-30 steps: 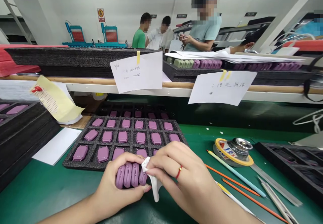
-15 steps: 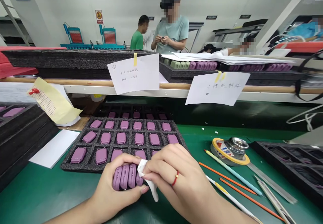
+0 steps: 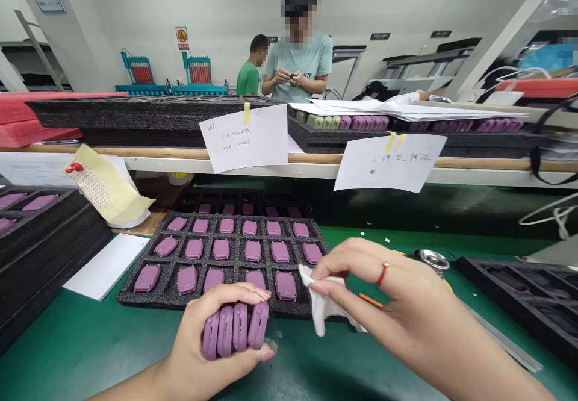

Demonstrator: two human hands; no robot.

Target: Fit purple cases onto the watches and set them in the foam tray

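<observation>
While the left hand (image 3: 194, 335) is wrapped around four purple watch cases (image 3: 239, 327) lined up side by side, thumb below and fingers over the top, the right hand (image 3: 388, 295) has a white cloth (image 3: 323, 304) pinched between thumb and fingertips. That cloth hangs off to the right, apart from the four cases. They're held up over the green bench (image 3: 293, 371), just in front of a black foam tray (image 3: 135, 298) with more purple cases sitting one per pocket. Some have tiny marks printed near one end, way too small to read.

As for writing, two white paper notes are stuck to the shelf (image 3: 311, 167) with yellow tape. On the left note (image 3: 244, 148), I'm getting a handwritten date top left and what looks like 15:30, plus a smaller line I can't make out. The right note (image 3: 391, 163) is one row of handwritten Chinese characters, also too blurry for me to swear to. Yellow sheet (image 3: 106, 187) at left: just rows of little red marks.

Farther back, someone's pale blue T-shirt (image 3: 307, 58) has printing ending in "UTY", and there's a red-and-yellow warning sign (image 3: 182, 38) on the wall, lettering illegible. No brand name I can read anywhere.
</observation>
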